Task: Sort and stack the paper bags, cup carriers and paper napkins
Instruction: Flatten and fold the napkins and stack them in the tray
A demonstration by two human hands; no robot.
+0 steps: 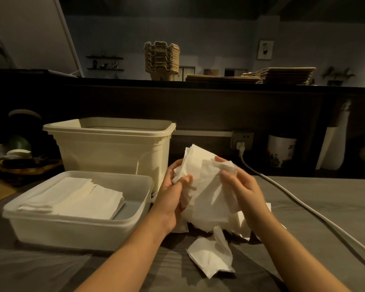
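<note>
Paper napkins (76, 197) lie flat in a neat folded stack inside the shallow tub (76, 223), which sits on the counter (40, 268). Just behind the shallow tub stands a taller bin (112, 148), close against its far rim. High above and well behind the tub, on a dark ledge (219, 85), a stack of cup carriers (161, 60) stands upright. Further to the tub's right on that ledge, flattened paper bags (261, 75) lie piled. Just right of the tub, the left hand (173, 197) holds a crumpled bundle of napkins (207, 186) raised above the counter, its fingers (185, 180) curled round the bundle's left edge. The right hand (247, 192) grips the same bundle on the side away from the tub, with its fingers (228, 175) pinching the loose paper near the top. Under both hands, right of the tub, more loose napkins (242, 226) lie in a heap on the counter. One crumpled napkin (211, 256) lies apart from the heap, nearer the person. Farthest right of the tub, a white cable (303, 207) runs across the counter.
</note>
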